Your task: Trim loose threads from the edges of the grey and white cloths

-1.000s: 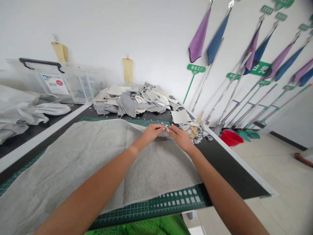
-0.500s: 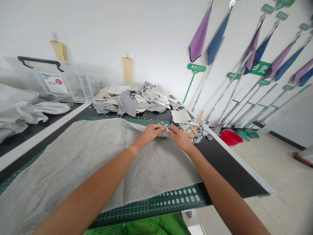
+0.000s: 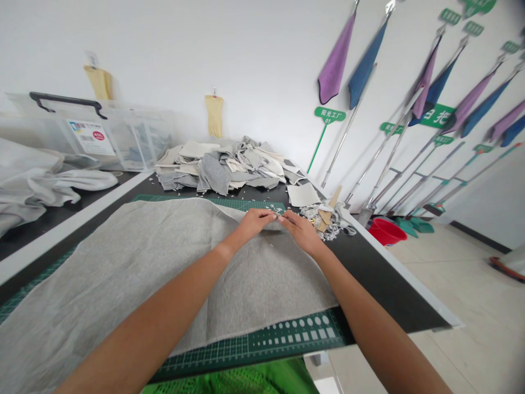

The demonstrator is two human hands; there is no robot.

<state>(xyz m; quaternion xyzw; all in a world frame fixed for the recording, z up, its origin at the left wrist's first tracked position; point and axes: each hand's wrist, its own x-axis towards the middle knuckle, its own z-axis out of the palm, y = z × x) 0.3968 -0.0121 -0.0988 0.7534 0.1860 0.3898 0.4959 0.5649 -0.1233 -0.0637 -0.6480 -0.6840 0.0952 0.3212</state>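
A large piece of grey fabric [image 3: 164,257] lies over a green cutting mat [image 3: 295,334], with a few creases in it. At its far edge, right of the middle, my left hand [image 3: 259,219] pinches the cloth. My right hand [image 3: 297,225] grips the same edge from the right, and the fingertips of the two hands almost meet. The edge is slightly lifted there. What lies between the fingertips is too small to make out. Small pale scraps [image 3: 276,208] are scattered on the mat just beyond the fingers.
A heap of grey and cream cloth pieces [image 3: 229,164] lies at the back of the black table [image 3: 381,284]. Right of my hands are shredded trimmings [image 3: 332,219]. White cloth [image 3: 36,175] and a clear plastic box [image 3: 123,137] stand left. A red bucket [image 3: 388,231] sits on the floor.
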